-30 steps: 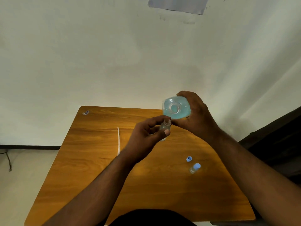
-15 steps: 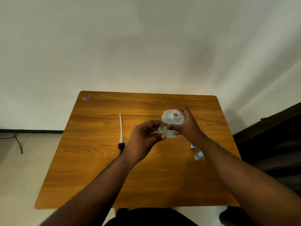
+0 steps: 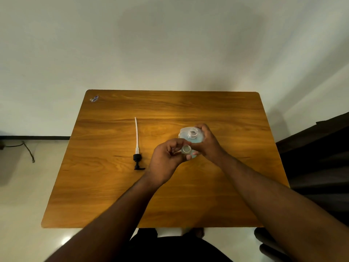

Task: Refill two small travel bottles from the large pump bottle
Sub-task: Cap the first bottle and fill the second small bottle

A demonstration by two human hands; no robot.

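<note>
Desk point(image 3: 117, 195) first: wooden top, both arms reaching in from the near edge and meeting a little right of its middle.

Big bottle point(image 3: 184, 136), pump off, mouth open and facing up, blue liquid inside. It is upright or close to it, over the right-centre of the desk; whether its base touches the wood is hidden. Right hand point(image 3: 206, 143) wraps it from the right, fingers curled over the shoulder near the neck.

Left hand point(image 3: 168, 159) is just on the near-left side of it, fingers curled round a small bottle point(image 3: 186, 149), uncapped, mouth up, held right against the big one's near side. How full it is, cannot tell.

Pump point(image 3: 137, 144) lies flat toward the left-centre, black head nearer the near edge, white tube pointing to the far edge, well apart from the hands. Sticker point(image 3: 94, 98) at the far-left corner.

Step, my read: the pouring stage for one travel bottle, with the big one standing rather than tipped, so no liquid is passing now. Second small bottle and the caps not visible, probably behind the right forearm.

Next move likely needs the big mouth tilted slowly over the tiny neck, small bottle kept steady and vertical; narrow opening, spill risk high.
</note>
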